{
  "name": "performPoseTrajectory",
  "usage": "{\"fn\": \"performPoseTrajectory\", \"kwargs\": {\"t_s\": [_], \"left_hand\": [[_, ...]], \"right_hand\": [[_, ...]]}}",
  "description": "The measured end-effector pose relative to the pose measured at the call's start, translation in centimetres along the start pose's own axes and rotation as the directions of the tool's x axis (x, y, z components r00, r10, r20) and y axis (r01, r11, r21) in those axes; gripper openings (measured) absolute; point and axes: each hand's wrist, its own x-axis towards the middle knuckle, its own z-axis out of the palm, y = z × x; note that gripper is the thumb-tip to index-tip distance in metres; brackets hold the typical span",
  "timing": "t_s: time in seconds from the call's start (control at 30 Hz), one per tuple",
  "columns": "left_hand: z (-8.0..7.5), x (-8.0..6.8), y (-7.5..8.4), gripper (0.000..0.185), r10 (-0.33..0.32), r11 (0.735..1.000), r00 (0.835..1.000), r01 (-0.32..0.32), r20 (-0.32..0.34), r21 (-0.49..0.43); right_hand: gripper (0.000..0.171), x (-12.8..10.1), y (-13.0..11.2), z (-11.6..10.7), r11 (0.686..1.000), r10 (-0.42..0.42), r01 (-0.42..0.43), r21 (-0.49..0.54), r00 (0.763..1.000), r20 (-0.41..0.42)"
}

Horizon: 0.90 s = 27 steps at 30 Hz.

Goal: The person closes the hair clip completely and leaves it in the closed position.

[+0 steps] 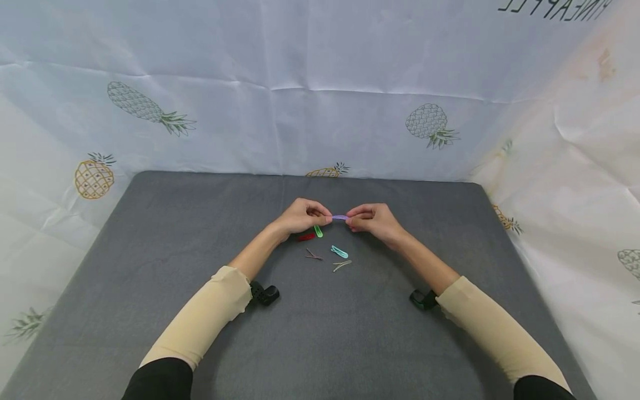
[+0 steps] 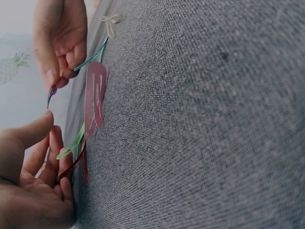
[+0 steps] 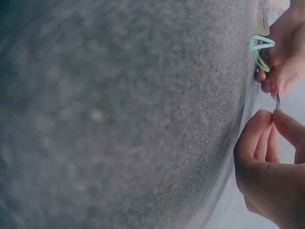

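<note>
Between the two hands, a purple snap hair clip is held up off the table. The left hand pinches one end between thumb and fingers, and the right hand pinches the other. Close below the left hand lie a green hair clip and a red hair clip, partly behind its fingers in the left wrist view. Nearer the person are a turquoise hair clip, a mauve hair clip and a beige hair clip, with their arms spread apart.
A grey cloth covers the table. Behind it and at both sides hangs a white curtain printed with pineapples. Black wrist devices sit under both forearms.
</note>
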Motion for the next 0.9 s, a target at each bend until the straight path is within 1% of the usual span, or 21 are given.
{"fn": "performPoseTrajectory", "kwargs": {"t_s": [0.23, 0.37, 0.63, 0.9], "left_hand": [[0.4, 0.0, -0.1, 0.02, 0.008, 0.999, 1.0, -0.008, -0.016, 0.037], [0.6, -0.1, 0.0, 0.019, 0.02, 0.999, 0.999, -0.019, -0.026, 0.038], [0.9, -0.1, 0.0, 0.017, 0.062, 0.996, 0.998, -0.061, -0.03, 0.058], [1.3, 0.1, -0.1, 0.014, 0.083, 0.987, 0.995, -0.075, -0.046, 0.145]], "right_hand": [[0.03, -0.1, 0.4, -0.1, 0.998, -0.013, 0.013, -0.068, 1.0, 0.008], [0.028, -0.1, 0.5, -0.2, 0.993, -0.025, 0.026, -0.113, 1.0, 0.012], [0.027, -0.2, 0.4, 0.0, 0.983, -0.025, 0.027, -0.184, 1.0, 0.013], [0.024, -0.2, 0.5, 0.2, 0.967, -0.038, 0.041, -0.251, 0.999, 0.016]]}}
